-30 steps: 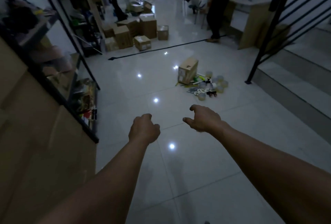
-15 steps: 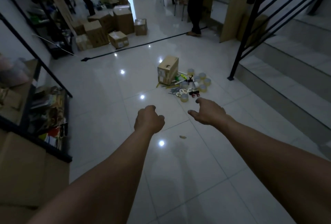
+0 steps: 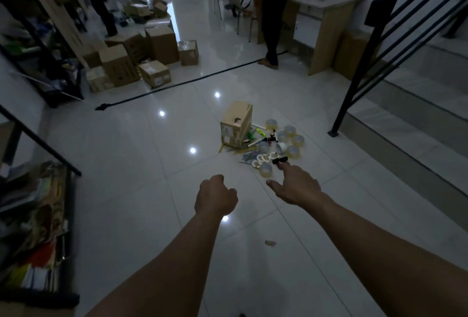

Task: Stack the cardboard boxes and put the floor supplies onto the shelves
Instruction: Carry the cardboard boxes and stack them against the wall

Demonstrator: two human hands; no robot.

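The room is dim and grey-blue. Small round lamp reflections glare on the glossy floor (image 3: 141, 164), and a brighter streak of light runs in from the far end. The shelves (image 3: 38, 215) at the near left are dark and smeared with blur. The stair railing (image 3: 374, 45) at the right bows with wide-angle distortion.

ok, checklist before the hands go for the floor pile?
1. Left hand free: ok, curled, holds nothing.
2. Right hand free: ok, open, holds nothing.
3. Small brown cardboard box upright on white tiled floor: ok.
4. Clear tape rolls loose beside the box, unobstructed: ok.
5. Walkway clear: not ok, small scrap on the floor ahead.
6. Room on black metal shelf: cannot tell, lower tier looks crowded.
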